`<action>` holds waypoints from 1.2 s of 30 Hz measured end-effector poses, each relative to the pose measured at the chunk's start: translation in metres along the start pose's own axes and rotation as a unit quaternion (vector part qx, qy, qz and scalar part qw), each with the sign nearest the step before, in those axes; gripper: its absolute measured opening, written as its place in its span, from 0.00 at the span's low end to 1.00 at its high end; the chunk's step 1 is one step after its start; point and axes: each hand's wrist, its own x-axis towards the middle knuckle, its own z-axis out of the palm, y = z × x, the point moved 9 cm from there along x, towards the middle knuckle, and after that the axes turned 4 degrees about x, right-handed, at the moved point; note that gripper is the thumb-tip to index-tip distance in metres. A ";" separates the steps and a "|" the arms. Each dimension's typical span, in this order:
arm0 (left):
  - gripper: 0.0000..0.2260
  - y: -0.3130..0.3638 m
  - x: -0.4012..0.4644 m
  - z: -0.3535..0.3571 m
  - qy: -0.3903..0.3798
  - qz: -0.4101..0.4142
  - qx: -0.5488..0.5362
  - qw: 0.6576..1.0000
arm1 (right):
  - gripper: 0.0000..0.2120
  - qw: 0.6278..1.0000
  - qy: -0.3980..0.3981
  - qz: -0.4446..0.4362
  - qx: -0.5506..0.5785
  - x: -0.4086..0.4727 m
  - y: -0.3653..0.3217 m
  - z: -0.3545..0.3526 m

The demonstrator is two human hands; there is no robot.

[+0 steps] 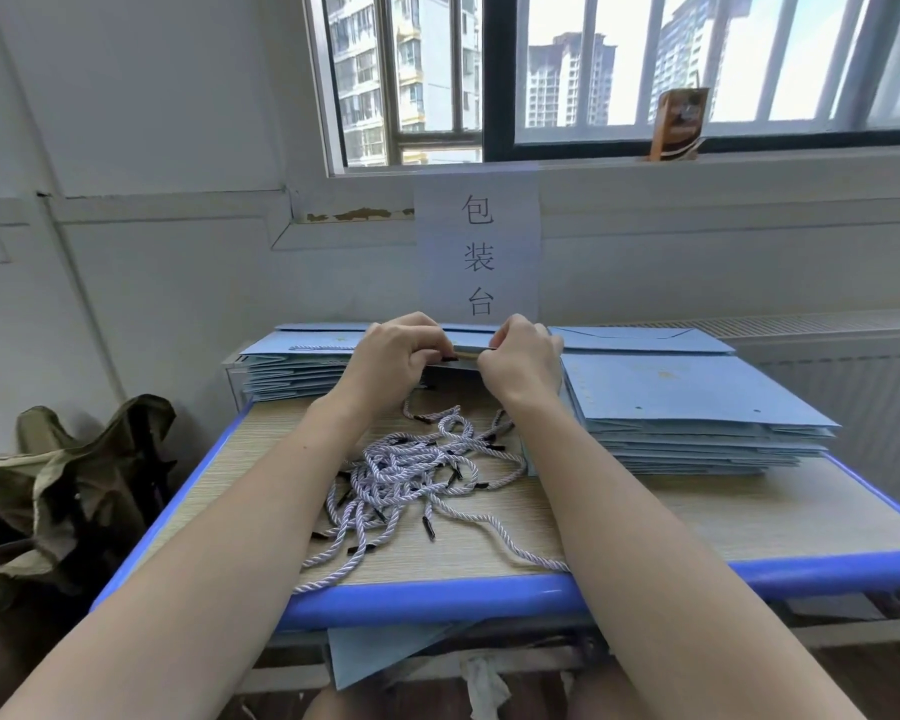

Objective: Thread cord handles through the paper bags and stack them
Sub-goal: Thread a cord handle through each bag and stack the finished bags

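Observation:
My left hand (396, 356) and my right hand (520, 356) are raised side by side over the far middle of the desk. Both pinch the top edge of a flat blue paper bag (463, 350) held between them. A black cord tip shows at my left fingertips. A tangle of white twisted cords with black tips (417, 475) lies on the desk below my wrists. A stack of blue bags with a cord on top (297, 361) sits at the far left. A taller stack of flat blue bags (687, 407) sits at the right.
The wooden desk has a blue rim (437, 600). A paper sign (478, 254) hangs on the wall behind. A crumpled olive bag (74, 485) lies on the floor at the left. A brown carton (679, 124) stands on the window sill. Blue paper (375, 652) sticks out under the desk.

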 end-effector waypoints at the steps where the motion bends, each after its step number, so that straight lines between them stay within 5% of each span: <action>1: 0.08 0.000 0.000 -0.001 0.007 0.001 0.005 1.000 | 0.11 1.000 -0.005 0.000 0.001 0.000 0.000 0.000; 19: 0.15 0.002 -0.002 -0.007 0.089 -0.069 0.123 0.986 | 0.10 0.997 -0.056 -0.010 0.057 -0.001 -0.006 0.009; 23: 0.05 -0.004 0.001 0.000 0.042 -0.053 0.071 0.995 | 0.10 0.998 -0.049 -0.016 0.037 0.003 -0.005 0.009; 26: 0.10 -0.008 0.003 0.001 0.004 -0.052 0.031 0.998 | 0.08 0.998 -0.054 -0.036 -0.019 0.005 -0.009 0.009; 30: 0.06 -0.011 0.001 -0.001 -0.020 -0.074 0.116 0.990 | 0.07 0.983 -0.148 -0.102 -0.045 0.000 -0.023 0.017; 36: 0.09 -0.027 -0.003 0.001 -0.060 -0.122 0.045 0.990 | 0.07 0.943 -0.276 -0.181 0.043 -0.021 -0.044 0.011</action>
